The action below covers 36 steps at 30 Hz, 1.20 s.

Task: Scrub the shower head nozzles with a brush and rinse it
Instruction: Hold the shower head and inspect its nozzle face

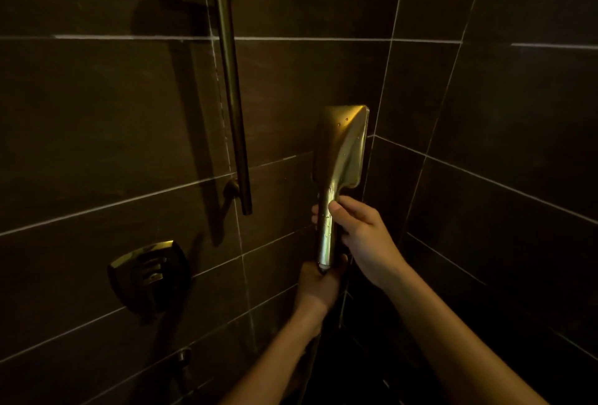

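**Entry: hand shower, held off its mount, back face showing**

Shower head: one, brass-toned, wet with droplets, upright in mid-air near the wall corner; nozzles turned away, unseen. Right hand: fingers clasp the handle just below the head. Left hand: fingers clenched round the handle's base. Brush: none visible. Step judged: positioning or rinsing; next calls for turning the nozzle face into view. Slide rail: one. Wall valve: one.
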Available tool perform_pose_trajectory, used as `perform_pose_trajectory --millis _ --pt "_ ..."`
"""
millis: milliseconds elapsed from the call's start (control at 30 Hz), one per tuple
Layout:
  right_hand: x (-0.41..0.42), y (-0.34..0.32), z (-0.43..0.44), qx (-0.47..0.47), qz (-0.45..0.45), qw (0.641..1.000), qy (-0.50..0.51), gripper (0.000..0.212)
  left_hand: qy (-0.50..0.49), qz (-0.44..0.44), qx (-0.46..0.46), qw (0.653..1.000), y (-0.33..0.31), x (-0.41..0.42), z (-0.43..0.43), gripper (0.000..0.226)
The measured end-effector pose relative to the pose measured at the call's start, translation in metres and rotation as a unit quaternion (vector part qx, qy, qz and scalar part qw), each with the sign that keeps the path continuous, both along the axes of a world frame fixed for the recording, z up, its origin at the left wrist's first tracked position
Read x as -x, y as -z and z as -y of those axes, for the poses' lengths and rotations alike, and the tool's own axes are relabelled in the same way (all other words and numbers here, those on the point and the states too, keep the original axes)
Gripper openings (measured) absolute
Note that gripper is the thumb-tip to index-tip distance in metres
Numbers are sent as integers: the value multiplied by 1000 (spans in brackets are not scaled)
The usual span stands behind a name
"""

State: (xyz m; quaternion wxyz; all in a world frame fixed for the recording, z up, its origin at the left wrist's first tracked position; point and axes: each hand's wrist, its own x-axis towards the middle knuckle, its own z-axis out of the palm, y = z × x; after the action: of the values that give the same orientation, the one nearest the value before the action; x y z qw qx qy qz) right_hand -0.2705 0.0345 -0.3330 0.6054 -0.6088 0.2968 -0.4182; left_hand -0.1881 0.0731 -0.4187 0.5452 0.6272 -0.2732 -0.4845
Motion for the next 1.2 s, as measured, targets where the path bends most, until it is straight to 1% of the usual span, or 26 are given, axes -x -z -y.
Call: perform_pose_trajectory --millis 33,100,167,200,233,267,300,333,367,400,433,500,533,567,600,667,733,833,933,1033,1100,1133,1200 --pt "-1 0 0 -36 45 998 -15 26 11 -2 0 1000 1 0 0 30" --pt "-1 -2 1 -110 137 983 -58 29 43 -20 -10 999 1 2 -2 32" --pt "-2 -4 -1 -131 169 974 -78 30 51 -26 -6 998 0 3 -3 25" --pt "-4 -4 -2 -119 158 977 -75 29 50 -18 -8 999 -2 3 -3 22" --pt "-7 -4 -3 -80 118 988 -55 26 44 -11 -14 999 -2 2 0 24" --pt "-9 -3 -3 -13 50 999 -17 21 41 -3 -17 999 -2 1 1 26" --pt "-11 -1 -3 69 -30 997 33 20 35 2 -19 999 -3 0 1 26" --pt "-11 0 -3 149 -102 980 78 23 28 6 -12 1000 -4 0 0 23" --pt "-11 1 -3 210 -149 959 115 26 16 9 -6 1000 0 -2 2 18" --pt "-10 0 -3 241 -164 946 140 26 10 10 1 1000 1 -3 2 13" --pt "-10 -2 -5 251 -158 943 151 23 10 13 11 1000 0 -4 1 12" --pt "-8 -4 -4 230 -135 953 145 13 1 22 27 999 -4 -2 -1 19" --pt "-7 -4 -3 203 -121 963 129 6 -3 19 32 999 -4 -2 0 26" --pt "-6 -3 -2 174 -105 974 102 5 -8 17 31 999 -6 -2 0 35" --pt "-5 -3 -1 147 -89 983 70 12 -12 14 27 999 -8 -1 0 35" --pt "-2 -2 0 95 -50 994 7 23 2 10 12 1000 -7 -1 1 26" --pt "1 -3 -2 59 -4 998 -28 25 24 11 -3 1000 -4 -1 1 26" --pt "4 -2 0 56 30 998 -18 22 30 3 -2 1000 -5 -1 1 35" --pt "4 1 4 39 65 997 -11 27 29 -9 9 1000 -6 -2 1 34" --pt "4 -2 4 -12 110 993 -36 33 49 -29 10 998 -9 -4 0 36" --pt "3 -4 3 -46 134 989 -40 30 55 -15 3 998 -12 -4 1 39" --pt "1 -5 2 -41 125 991 -28 26 52 -2 7 999 -9 -3 4 34" --pt "-4 -5 0 36 55 998 24 22 47 12 20 999 -7 -1 7 25"
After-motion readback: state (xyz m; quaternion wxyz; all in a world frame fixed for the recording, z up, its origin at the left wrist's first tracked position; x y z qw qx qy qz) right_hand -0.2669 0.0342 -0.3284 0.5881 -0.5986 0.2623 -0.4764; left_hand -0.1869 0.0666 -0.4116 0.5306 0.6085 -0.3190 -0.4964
